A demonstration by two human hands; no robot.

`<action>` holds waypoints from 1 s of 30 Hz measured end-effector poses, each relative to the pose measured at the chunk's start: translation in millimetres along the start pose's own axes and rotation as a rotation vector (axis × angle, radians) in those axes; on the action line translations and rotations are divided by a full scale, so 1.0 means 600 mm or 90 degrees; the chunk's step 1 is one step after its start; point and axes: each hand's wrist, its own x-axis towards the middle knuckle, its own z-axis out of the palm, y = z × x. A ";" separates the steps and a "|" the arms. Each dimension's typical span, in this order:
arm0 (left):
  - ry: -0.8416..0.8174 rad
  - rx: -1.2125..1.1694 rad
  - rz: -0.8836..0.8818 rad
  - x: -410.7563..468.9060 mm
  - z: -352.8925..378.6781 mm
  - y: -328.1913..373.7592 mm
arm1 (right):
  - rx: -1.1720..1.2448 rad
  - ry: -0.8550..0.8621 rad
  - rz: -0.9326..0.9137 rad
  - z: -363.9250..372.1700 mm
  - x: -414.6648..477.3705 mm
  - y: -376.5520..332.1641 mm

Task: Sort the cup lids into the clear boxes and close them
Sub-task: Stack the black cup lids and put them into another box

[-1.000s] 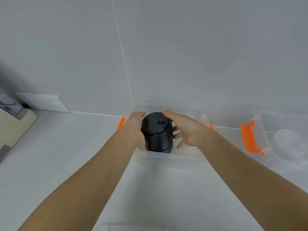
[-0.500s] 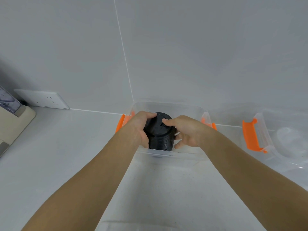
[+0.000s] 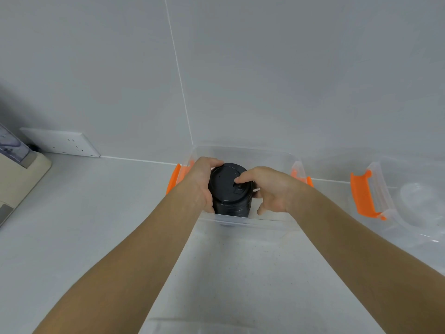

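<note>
Wall socket (image 3: 60,143) sits far left above the tabletop (image 3: 96,213). My left hand (image 3: 202,183) curls round the stack of black cup lids (image 3: 226,186), upright inside the clear box (image 3: 243,150). My right hand (image 3: 274,189) grips its other side, forefinger on top. Farther right, a second clear box (image 3: 385,189) holds clear lids (image 3: 421,201).

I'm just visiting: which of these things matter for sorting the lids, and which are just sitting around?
Part of the job: stack of black lids, held by the left hand and right hand; clear box around it; second clear box holding clear lids.
Just lying about: wall socket; beige appliance at the left edge.
</note>
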 end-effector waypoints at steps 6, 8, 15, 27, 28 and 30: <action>0.031 -0.021 0.018 -0.012 0.001 0.002 | 0.009 -0.016 -0.035 0.000 0.000 0.001; 0.034 -0.024 0.010 -0.011 0.001 0.002 | 0.014 -0.008 -0.044 0.000 0.004 0.002; 0.057 -0.035 0.019 -0.023 0.004 0.001 | 0.007 -0.013 -0.037 0.002 0.004 0.003; 0.108 0.006 0.129 -0.045 -0.006 0.015 | -0.006 0.015 -0.054 -0.004 -0.006 -0.004; 0.101 0.026 0.152 -0.050 -0.006 0.019 | -0.012 0.021 -0.061 -0.005 -0.010 -0.006; 0.088 0.067 0.208 -0.062 -0.003 0.027 | -0.023 0.040 -0.077 -0.009 -0.018 -0.009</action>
